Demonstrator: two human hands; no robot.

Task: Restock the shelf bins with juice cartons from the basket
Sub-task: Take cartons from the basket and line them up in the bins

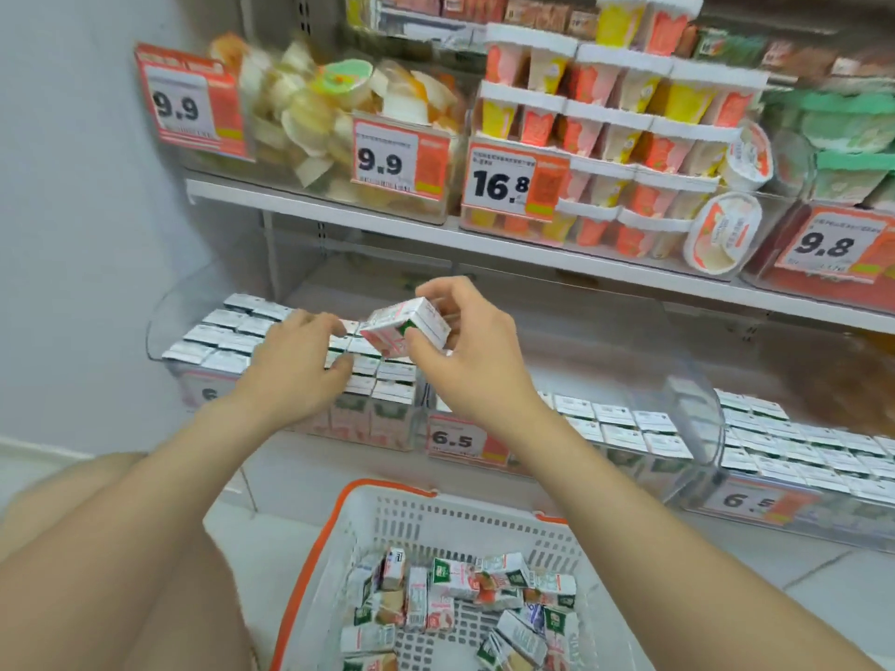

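My right hand [472, 351] pinches a small pink-and-white juice carton [404, 329] and holds it tilted just above the left shelf bin [167, 326]. That clear bin is packed with rows of upright cartons [227, 331]. My left hand [300, 365] rests on the tops of those cartons, fingers spread and slightly bent, just left of the held carton. Below, on the floor, stands a white basket [460, 525] with an orange rim, and several loose juice cartons [455, 602] lie jumbled in it.
Two more clear bins of cartons [624, 433] [799, 452] stand to the right on the low shelf, with 6.5 price tags [455, 440]. The shelf above [339, 215] holds bins of jelly cups and stacked dessert cups. A pale wall closes the left side. My knee [97, 549] is at the lower left.
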